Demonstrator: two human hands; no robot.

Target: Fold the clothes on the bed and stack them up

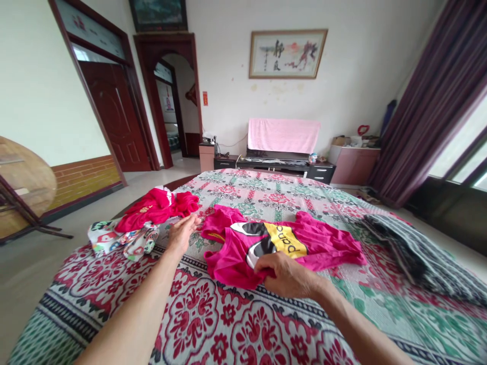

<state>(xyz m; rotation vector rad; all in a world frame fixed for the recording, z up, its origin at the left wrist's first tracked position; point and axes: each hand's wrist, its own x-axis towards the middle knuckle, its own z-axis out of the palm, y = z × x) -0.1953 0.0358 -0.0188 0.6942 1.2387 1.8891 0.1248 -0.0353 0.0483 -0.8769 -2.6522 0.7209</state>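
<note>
On a big flower-patterned cloth cover (198,309) in red, white and green lay a bright pink cloth shirt (283,243) with a yellow, black and white picture on it. The shirt was right in front of the person, on its side, with wrinkles at its right end and bumpy folds at its left end. The step in hand looked like laying the shirt out and making it flat. The next move seemed to call for a good hold on the near edge, and maybe for the left hand to help at the left end, so the folds could be pulled smooth. The right hand (287,276) was on the near side of the shirt, with its back up and its fingers curled down onto the cloth. I could not tell if it pinched the cloth or just pressed on it. The left hand (182,234) was open and empty, just left of the shirt and not touching it, its fingers out straight and close together, pointing away from the person. Farther left of the shirt sat a crumpled red cloth piece (146,208), by a white cloth with colorful pictures (110,238). Well to the right of the shirt lay a fuzzy black and white striped cloth (426,253).
</note>
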